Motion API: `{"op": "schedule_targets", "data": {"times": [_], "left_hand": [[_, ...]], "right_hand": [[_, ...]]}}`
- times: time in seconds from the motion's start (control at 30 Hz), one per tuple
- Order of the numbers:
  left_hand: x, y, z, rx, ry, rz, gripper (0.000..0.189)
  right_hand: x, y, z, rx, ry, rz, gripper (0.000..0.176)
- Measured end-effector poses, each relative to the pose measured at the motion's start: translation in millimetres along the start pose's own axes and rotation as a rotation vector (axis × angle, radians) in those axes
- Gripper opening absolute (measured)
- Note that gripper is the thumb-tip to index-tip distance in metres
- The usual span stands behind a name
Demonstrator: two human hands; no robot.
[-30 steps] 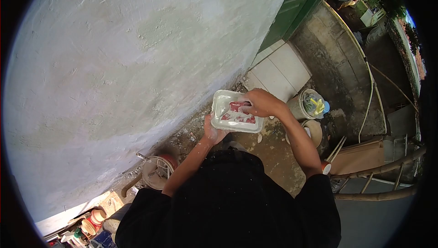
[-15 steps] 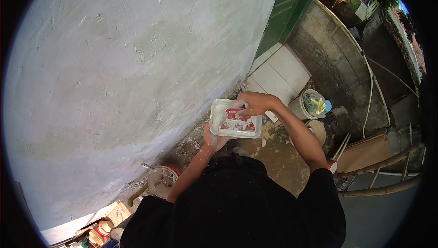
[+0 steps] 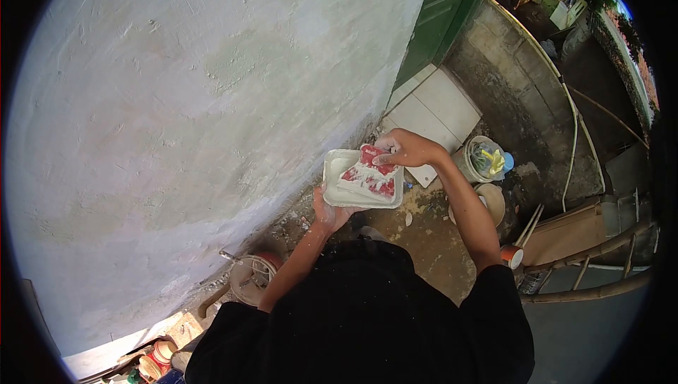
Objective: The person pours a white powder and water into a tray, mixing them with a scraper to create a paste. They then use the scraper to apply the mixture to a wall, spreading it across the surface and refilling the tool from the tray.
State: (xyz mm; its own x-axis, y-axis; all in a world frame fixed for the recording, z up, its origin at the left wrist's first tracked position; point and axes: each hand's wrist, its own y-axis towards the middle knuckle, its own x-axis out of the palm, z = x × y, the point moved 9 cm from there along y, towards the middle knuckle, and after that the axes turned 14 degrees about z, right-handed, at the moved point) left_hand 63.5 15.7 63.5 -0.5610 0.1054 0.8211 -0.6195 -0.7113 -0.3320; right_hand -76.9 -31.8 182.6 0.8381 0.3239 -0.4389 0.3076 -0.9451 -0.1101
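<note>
My left hand (image 3: 328,212) is closed on the lower left corner of a white rectangular tray (image 3: 329,181), bearing it from underneath, and is spotted with white. White paste coats the tray's inside. Over the tray's right half, my right hand (image 3: 404,150) pinches the upper end of a red putty scraper (image 3: 370,154) between thumb and fingers. The scraper lies tilted, its broad lower edge down in the tray, and white paste is smeared across its face. The plastered wall (image 3: 212,116) rises close on the left, rough and patchy.
A green door (image 3: 432,31) stands beyond white floor tiles (image 3: 431,112). Right of me are a bucket (image 3: 467,165) holding a bag, and a bamboo ladder (image 3: 593,289). Another bucket (image 3: 248,279) sits by the wall at lower left. A low block wall (image 3: 526,102) curves along the right.
My right hand has lifted slightly up and to the right, drawing the scraper's upper end toward the tray's far rim. More of the scraper shows. My left hand keeps its hold on the tray.
</note>
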Motion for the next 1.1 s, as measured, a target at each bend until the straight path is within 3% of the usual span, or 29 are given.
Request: {"op": "schedule_targets", "data": {"times": [0.33, 0.47, 0.57, 0.67, 0.77, 0.87, 1.1], "left_hand": [[3.6, -0.7, 1.5, 0.024, 0.021, -0.008, 0.085], [2.8, -0.5, 2.3, 0.027, 0.028, -0.008, 0.087], [-5.4, -0.2, -0.8, 0.033, 0.033, -0.022, 0.089], [-12.2, -0.8, -1.1, 0.055, 0.026, -0.029, 0.089], [-8.0, -1.3, 1.3, 0.077, -0.080, -0.035, 0.085], [-0.6, -4.8, 4.3, 0.073, -0.120, -0.065, 0.087], [7.7, -8.9, 4.6, 0.033, -0.181, -0.093, 0.092]], "right_hand": [[-23.6, -29.1, 8.2, 0.052, 0.242, 0.373, 0.019], [-21.5, -48.7, 16.5, 0.147, 0.103, 0.405, 0.017], [-27.7, -64.8, 18.6, 0.040, 0.265, 0.626, 0.013], [-42.6, -93.1, 5.1, 0.064, 0.168, 0.852, 0.011], [-45.5, -120.6, 5.4, 0.162, 0.095, 0.903, 0.012], [-39.7, -142.3, 12.5, 0.166, 0.356, 1.091, 0.013], [-40.3, -167.9, 14.9, 0.171, 0.487, 1.262, 0.015]]}}
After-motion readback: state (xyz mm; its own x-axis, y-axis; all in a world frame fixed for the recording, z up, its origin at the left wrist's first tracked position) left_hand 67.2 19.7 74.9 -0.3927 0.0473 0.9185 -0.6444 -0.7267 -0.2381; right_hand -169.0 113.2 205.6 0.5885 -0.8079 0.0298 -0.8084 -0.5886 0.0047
